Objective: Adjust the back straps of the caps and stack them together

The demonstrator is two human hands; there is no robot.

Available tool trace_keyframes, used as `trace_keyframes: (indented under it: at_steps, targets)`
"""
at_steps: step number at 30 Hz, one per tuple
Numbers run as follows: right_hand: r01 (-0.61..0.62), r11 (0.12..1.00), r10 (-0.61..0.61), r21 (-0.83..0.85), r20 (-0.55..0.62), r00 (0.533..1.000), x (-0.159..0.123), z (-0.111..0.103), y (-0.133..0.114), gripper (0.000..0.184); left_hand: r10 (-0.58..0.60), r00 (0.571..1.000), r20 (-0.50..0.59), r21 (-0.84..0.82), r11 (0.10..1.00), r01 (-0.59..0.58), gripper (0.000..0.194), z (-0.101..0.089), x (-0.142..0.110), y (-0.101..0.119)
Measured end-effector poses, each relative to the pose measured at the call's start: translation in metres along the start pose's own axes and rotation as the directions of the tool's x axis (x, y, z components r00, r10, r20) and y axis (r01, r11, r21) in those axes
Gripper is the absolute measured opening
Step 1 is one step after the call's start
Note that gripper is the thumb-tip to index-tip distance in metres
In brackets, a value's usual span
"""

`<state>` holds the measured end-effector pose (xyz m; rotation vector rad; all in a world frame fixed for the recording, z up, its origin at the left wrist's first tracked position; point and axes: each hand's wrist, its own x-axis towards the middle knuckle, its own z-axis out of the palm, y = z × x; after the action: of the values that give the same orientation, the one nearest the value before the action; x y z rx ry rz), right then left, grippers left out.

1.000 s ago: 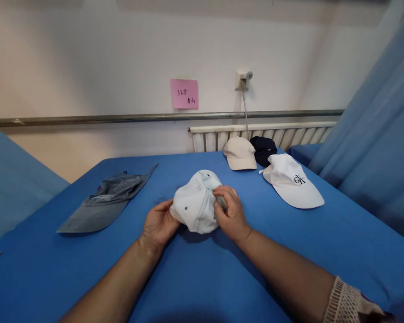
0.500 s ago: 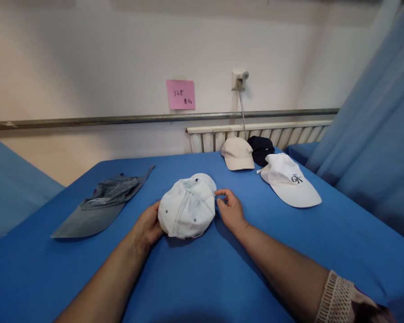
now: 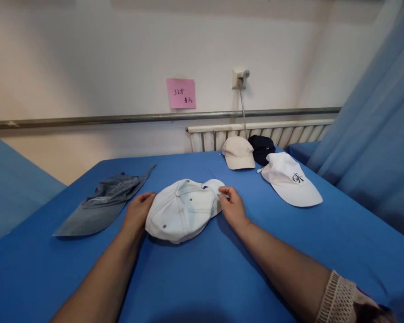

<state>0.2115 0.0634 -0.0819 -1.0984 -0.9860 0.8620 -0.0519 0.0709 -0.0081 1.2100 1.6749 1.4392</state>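
Note:
A pale blue baseball cap (image 3: 178, 211) with a small dark emblem is between my hands over the blue-covered table (image 3: 195, 282). Its brim points to the right and away from me. My left hand (image 3: 138, 211) is closed on the left edge of the crown, with its fingertips partly hidden behind the cap. With thumb and fingers, my right hand (image 3: 232, 204) pinches the brim at its right side.
At left lies a grey cap (image 3: 104, 202) with a long brim. Back right are a beige cap (image 3: 238, 152), a black cap (image 3: 262, 149) and a white cap (image 3: 291, 179) with dark lettering. Behind the table run a radiator (image 3: 208, 140) and a metal rail (image 3: 128, 119). Blue curtains (image 3: 373, 125) hang at the sides.
The pale blue cap has turned so its brim swings out to the right, and its crown has shifted left. My left hand moved left with it; my right hand now grips the brim.

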Motion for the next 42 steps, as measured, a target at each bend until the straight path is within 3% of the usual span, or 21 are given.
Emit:
trace_keyframes:
  at_steps: [3,5,7,9,11,15,18,22,25,30,33,36,39,42]
  targets:
    - [0.011,1.0,-0.011,-0.007,0.001,1.0,-0.001,0.002,0.004,0.02,0.191,0.973,-0.129,0.216,0.963,-0.16,0.03,-0.01,0.0,0.012]
    - [0.029,0.999,-0.029,-0.016,0.001,1.0,-0.001,0.003,0.007,0.02,0.332,0.943,-0.025,0.366,0.881,-0.301,0.034,-0.012,-0.007,0.027]
    - [0.061,0.997,-0.06,-0.047,0.024,0.998,0.0,0.004,0.007,0.02,0.415,0.891,0.186,0.483,0.751,-0.451,0.037,-0.008,-0.017,0.045]
    - [0.096,0.992,-0.092,-0.08,0.057,0.994,-0.001,0.005,0.006,0.02,0.398,0.836,0.378,0.564,0.616,-0.549,0.037,0.002,-0.025,0.061]
    - [0.119,0.989,-0.112,-0.09,0.08,0.99,-0.001,0.007,0.003,0.02,0.339,0.806,0.485,0.642,0.488,-0.592,0.037,0.014,-0.028,0.071]
    - [0.152,0.984,-0.143,-0.087,0.106,0.984,-0.003,0.008,-0.001,0.02,0.236,0.805,0.544,0.758,0.273,-0.592,0.034,0.032,-0.023,0.075]
    - [0.174,0.981,-0.164,-0.089,0.105,0.981,-0.002,0.008,-0.003,0.02,0.18,0.805,0.565,0.783,0.191,-0.592,0.03,0.036,-0.02,0.075]
    - [0.181,0.976,-0.171,-0.125,0.083,0.982,0.001,0.007,-0.005,0.023,0.188,0.784,0.592,0.791,0.054,-0.61,0.032,0.034,-0.023,0.081]
    - [0.188,0.968,-0.18,-0.165,0.064,0.982,0.004,0.006,-0.005,0.025,0.184,0.779,0.6,0.786,0.047,-0.617,0.033,0.031,-0.026,0.088]
    - [0.208,0.957,-0.209,-0.201,0.017,0.978,0.01,0.003,-0.005,0.024,0.284,0.721,0.632,0.712,0.153,-0.685,0.042,0.022,-0.022,0.099]
    - [0.215,0.947,-0.226,-0.238,-0.019,0.974,0.017,-0.003,-0.008,0.023,0.404,0.65,0.644,0.628,0.205,-0.75,0.043,0.019,-0.017,0.103]
    - [0.231,0.932,-0.254,-0.278,-0.049,0.966,0.027,-0.015,-0.013,0.024,0.49,0.545,0.68,0.521,0.199,-0.83,0.038,0.019,-0.013,0.107]
    - [0.205,0.902,-0.222,-0.38,0.0,0.975,0.041,-0.029,-0.02,0.025,0.541,0.405,0.737,0.392,0.146,-0.908,0.035,0.023,-0.008,0.112]
    - [0.128,0.84,-0.089,-0.527,0.098,0.991,0.054,-0.041,-0.023,0.024,0.578,0.266,0.771,0.28,0.067,-0.958,0.033,0.032,0.003,0.116]
